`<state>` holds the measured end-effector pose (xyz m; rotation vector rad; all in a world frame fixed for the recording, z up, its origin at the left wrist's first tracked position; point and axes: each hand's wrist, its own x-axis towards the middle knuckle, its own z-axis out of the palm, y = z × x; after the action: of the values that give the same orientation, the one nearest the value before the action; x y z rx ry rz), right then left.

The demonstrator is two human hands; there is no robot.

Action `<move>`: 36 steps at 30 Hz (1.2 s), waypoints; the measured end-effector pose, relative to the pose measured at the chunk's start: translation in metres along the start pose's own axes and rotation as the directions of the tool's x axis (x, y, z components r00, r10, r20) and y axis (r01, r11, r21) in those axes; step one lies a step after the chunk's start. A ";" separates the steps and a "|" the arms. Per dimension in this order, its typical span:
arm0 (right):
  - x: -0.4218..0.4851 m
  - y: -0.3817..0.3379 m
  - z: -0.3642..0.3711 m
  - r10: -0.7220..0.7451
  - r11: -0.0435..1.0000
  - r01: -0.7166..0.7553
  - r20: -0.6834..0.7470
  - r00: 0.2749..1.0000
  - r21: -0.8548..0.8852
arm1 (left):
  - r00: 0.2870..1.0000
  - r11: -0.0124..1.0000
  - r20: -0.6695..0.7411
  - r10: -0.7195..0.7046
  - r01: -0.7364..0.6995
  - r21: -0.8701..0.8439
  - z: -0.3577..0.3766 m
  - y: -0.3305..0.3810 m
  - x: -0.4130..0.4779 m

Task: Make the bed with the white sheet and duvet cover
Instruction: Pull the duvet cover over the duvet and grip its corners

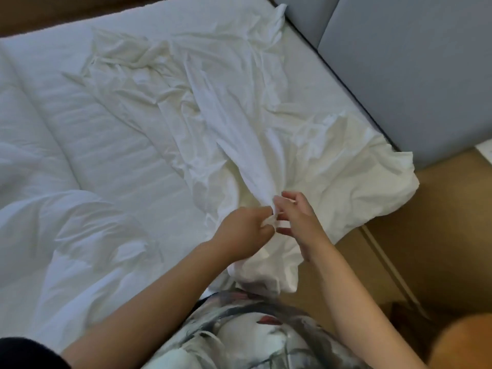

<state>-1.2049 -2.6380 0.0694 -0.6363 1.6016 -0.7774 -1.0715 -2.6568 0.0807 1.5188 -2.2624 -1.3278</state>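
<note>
Head: left hand [243, 231], right hand [299, 222] seemingly pinch sheet [239, 115].

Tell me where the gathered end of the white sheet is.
Head view, lower centre: the gathered end of the white sheet is pinched in the left hand, with the right hand beside it.

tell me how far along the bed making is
Early. Done: a quilted duvet lies spread at the left. In hand: the left hand pinches a corner of the crumpled cloth; the right hand touches the same corner. Left: spreading it flat; it lies bunched and wrinkled.
</note>
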 end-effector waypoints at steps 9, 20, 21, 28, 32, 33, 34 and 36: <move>-0.007 -0.006 0.024 -0.015 0.995 0.004 0.110 0.994 0.104 | 0.942 0.740 -0.146 -0.302 0.135 -0.659 -0.001 -0.016 -0.033; -0.016 -0.026 0.016 -0.172 0.958 0.146 -0.087 0.981 -0.245 | 0.892 0.591 0.017 -0.452 0.314 -0.743 -0.020 0.006 -0.029; -0.017 -0.023 0.014 -0.243 0.924 0.188 -0.129 0.961 -0.333 | 0.877 0.653 -0.087 -0.473 0.283 -0.702 -0.017 0.008 -0.029; -0.043 -0.028 0.019 -0.253 0.966 0.254 0.037 0.967 -0.051 | 0.931 0.863 -0.323 -0.168 -0.020 -0.505 -0.014 0.015 -0.047; -0.042 -0.029 0.020 -0.141 0.990 0.144 0.145 0.979 -0.009 | 0.980 0.721 -0.167 -0.103 -0.042 -0.692 -0.015 0.024 -0.051; -0.041 -0.029 0.018 -0.151 0.987 0.157 0.143 0.978 -0.034 | 0.979 0.665 -0.141 -0.149 -0.007 -0.747 -0.015 0.023 -0.050; -0.040 -0.028 0.016 -0.168 0.979 0.182 0.138 0.976 -0.093 | 0.973 0.624 -0.123 -0.194 0.026 -0.781 -0.014 0.022 -0.050; -0.039 -0.027 0.016 -0.205 0.949 0.223 0.103 0.973 -0.222 | 0.951 0.559 -0.095 -0.296 0.092 -0.824 -0.010 0.020 -0.049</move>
<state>-1.1836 -2.6273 0.1126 -1.0122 1.5800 -0.7173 -1.0562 -2.6215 0.1186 1.4368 -1.0340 -1.7768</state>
